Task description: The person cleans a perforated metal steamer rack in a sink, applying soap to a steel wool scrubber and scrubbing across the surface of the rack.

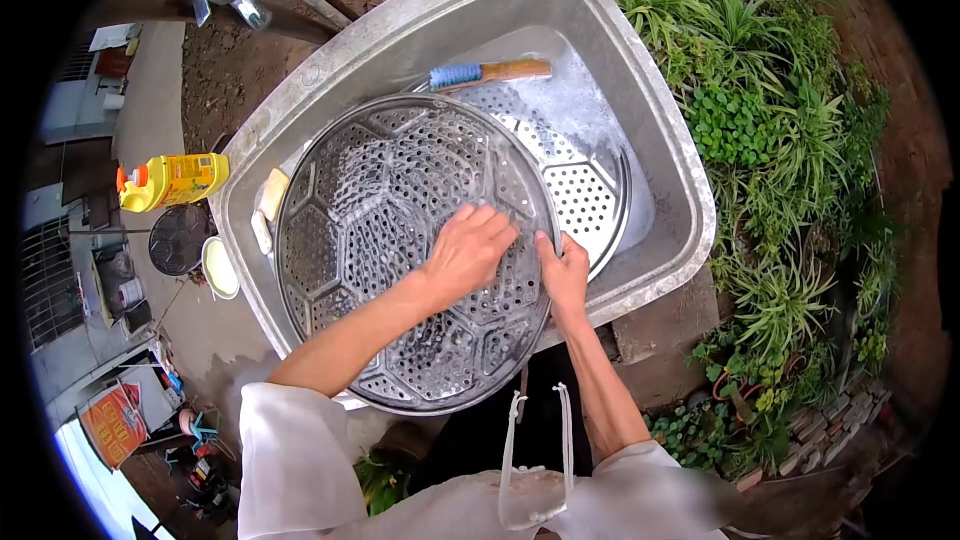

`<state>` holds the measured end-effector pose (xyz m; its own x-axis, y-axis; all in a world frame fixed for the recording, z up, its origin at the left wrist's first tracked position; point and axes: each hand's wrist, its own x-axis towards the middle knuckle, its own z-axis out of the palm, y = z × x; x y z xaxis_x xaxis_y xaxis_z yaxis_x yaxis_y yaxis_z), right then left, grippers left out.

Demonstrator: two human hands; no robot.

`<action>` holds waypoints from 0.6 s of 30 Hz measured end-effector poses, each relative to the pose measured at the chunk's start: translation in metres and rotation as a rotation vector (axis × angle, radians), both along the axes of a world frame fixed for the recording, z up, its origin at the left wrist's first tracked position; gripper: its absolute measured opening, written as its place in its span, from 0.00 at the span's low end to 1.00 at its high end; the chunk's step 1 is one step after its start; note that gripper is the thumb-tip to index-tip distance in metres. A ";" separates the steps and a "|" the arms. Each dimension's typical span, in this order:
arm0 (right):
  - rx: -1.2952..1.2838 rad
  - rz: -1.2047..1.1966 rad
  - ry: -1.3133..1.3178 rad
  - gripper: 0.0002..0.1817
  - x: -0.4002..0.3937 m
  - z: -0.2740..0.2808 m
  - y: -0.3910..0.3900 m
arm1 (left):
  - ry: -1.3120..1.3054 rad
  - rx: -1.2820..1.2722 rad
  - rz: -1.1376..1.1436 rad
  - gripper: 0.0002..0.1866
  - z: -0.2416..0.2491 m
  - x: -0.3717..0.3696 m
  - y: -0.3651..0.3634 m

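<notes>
A round, perforated silver-metal tray (395, 230) sits mid-frame over a broad grey sink (312, 80); the right hand (566, 276) grips its rim, the left hand (470, 252) curls its fingers against it, contents unclear. Likely scrubbing; further strokes need the rim steady.

Tray (400, 190): round, grey metal, perforated, pressed with a hexagon pattern. Wet, whitish suds on patterned face. Pose: face up, over left part of sink (325, 58), rim overhanging sink's near edge.

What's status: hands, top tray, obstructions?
Left hand curled on perforated tray; right hand gripping its rim. Overlaps second tray in sink. Brush beyond, apparently not in the way.
</notes>
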<state>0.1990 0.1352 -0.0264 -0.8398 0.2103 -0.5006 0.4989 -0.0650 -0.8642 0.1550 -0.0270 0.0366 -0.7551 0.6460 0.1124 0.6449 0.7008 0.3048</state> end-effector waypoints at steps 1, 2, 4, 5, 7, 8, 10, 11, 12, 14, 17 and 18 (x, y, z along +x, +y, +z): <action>-0.024 0.008 -0.015 0.15 -0.002 -0.001 -0.002 | 0.015 -0.013 -0.041 0.20 0.001 0.004 -0.010; -0.040 0.013 -0.030 0.15 -0.002 -0.002 0.000 | -0.007 -0.063 0.032 0.18 -0.002 -0.007 -0.024; 0.006 0.006 -0.019 0.15 -0.005 0.006 0.000 | 0.062 -0.204 0.196 0.11 0.002 -0.043 -0.049; 0.042 0.012 -0.009 0.15 -0.006 0.008 -0.001 | 0.066 -0.180 0.194 0.10 0.002 -0.048 -0.049; 0.052 0.029 -0.001 0.15 -0.006 0.005 0.001 | 0.014 -0.120 0.118 0.19 -0.002 -0.044 -0.036; 0.059 0.049 0.007 0.15 -0.003 0.004 0.001 | -0.036 -0.039 0.062 0.19 -0.009 -0.030 -0.016; 0.055 0.013 0.022 0.17 -0.002 0.002 0.000 | -0.154 0.068 -0.053 0.16 -0.001 -0.017 0.028; 0.048 -0.021 0.042 0.18 -0.001 0.002 0.000 | -0.114 0.069 -0.066 0.15 0.001 -0.022 0.027; 0.042 -0.047 0.056 0.20 0.002 0.002 0.001 | -0.079 0.070 -0.071 0.15 0.002 -0.027 0.023; 0.136 0.001 0.031 0.24 0.002 0.010 0.002 | -0.092 -0.052 -0.050 0.15 0.008 -0.046 -0.005; 0.195 0.079 0.018 0.28 -0.001 0.015 0.002 | -0.070 -0.037 0.015 0.14 0.003 -0.055 -0.022; 0.192 0.076 0.011 0.28 0.001 0.015 -0.001 | -0.099 0.007 -0.003 0.14 0.002 -0.043 -0.006</action>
<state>0.1997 0.1340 -0.0118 -0.8622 0.2371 -0.4478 0.4862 0.1386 -0.8628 0.1119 -0.0330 0.0391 -0.7608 0.6476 0.0419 0.6136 0.6967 0.3715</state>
